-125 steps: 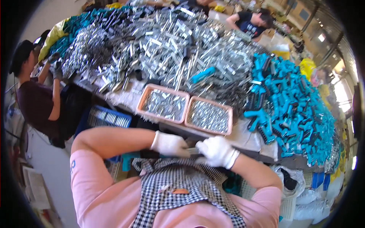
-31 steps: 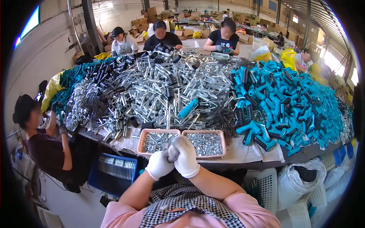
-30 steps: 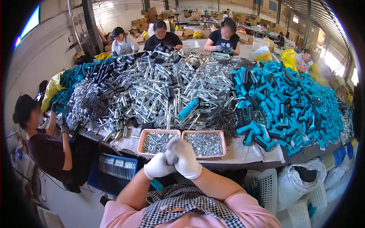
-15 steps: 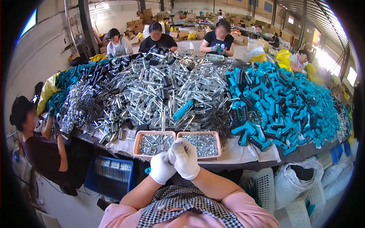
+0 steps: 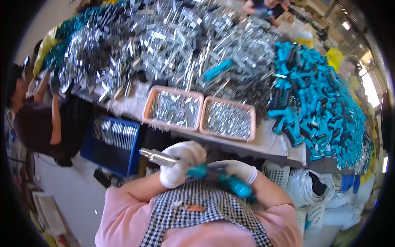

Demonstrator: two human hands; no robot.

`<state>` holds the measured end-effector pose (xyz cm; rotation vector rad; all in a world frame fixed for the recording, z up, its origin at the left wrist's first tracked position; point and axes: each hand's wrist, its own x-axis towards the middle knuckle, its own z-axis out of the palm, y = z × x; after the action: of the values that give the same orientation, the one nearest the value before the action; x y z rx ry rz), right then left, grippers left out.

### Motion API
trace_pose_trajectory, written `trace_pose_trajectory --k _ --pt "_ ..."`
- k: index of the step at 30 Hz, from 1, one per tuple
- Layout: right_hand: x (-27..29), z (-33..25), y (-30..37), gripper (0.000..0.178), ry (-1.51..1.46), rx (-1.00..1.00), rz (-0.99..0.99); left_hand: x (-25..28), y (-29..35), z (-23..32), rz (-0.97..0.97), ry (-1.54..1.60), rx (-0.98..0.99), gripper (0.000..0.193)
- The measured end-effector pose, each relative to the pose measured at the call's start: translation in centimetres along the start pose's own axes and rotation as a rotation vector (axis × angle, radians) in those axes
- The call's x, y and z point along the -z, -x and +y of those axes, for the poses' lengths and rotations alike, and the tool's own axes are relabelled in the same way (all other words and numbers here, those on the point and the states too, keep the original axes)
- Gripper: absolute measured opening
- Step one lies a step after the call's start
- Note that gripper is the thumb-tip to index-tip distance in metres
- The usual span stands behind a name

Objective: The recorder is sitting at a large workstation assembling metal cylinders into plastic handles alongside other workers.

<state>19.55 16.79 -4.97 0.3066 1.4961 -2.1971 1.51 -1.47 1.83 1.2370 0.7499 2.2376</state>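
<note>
In white gloves, both of my hands are close to my apron, below the table edge. My left hand (image 5: 183,161) is wrapped round a teal tool with a silver metal shaft (image 5: 156,157), which points out to the left. From that fist the teal-and-black body (image 5: 238,186) runs right and down toward my chest. My right hand (image 5: 238,169) grips it around its black part, fingers partly hidden and blurred. Just beyond my hands stand two pink trays. The left tray (image 5: 145,111) holds small metal pins, the right tray (image 5: 253,123) small shiny metal pieces.
A heap of silver metal parts (image 5: 164,45) covers the table's middle, with a teal piece (image 5: 217,70) on it. Teal handles (image 5: 317,103) pile up at right. A blue crate (image 5: 133,160) of metal rods stands at lower left, near a co-worker (image 5: 37,123). A white sack (image 5: 306,187) sits lower right.
My view has tipped downward. My hands, earlier together in front of the trays, have drawn back toward my body and apart, and the teal tool now shows between them.
</note>
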Motion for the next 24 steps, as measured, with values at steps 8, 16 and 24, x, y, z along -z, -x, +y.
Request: trace_pose_trajectory --k 8,16,24 --pt "0.0 3.7 4.7 0.066 -0.721 -0.045 0.62 6.7 9.6 -15.8 0.709 0.792 1.303 0.031" --pt "4.2 11.1 -8.0 0.028 -0.762 -0.146 0.974 9.5 21.2 -37.3 0.279 0.225 1.166 0.044" --pt "7.9 13.9 -8.7 0.024 -0.655 -0.234 0.866 8.4 21.4 -38.9 0.177 0.132 1.216 0.041"
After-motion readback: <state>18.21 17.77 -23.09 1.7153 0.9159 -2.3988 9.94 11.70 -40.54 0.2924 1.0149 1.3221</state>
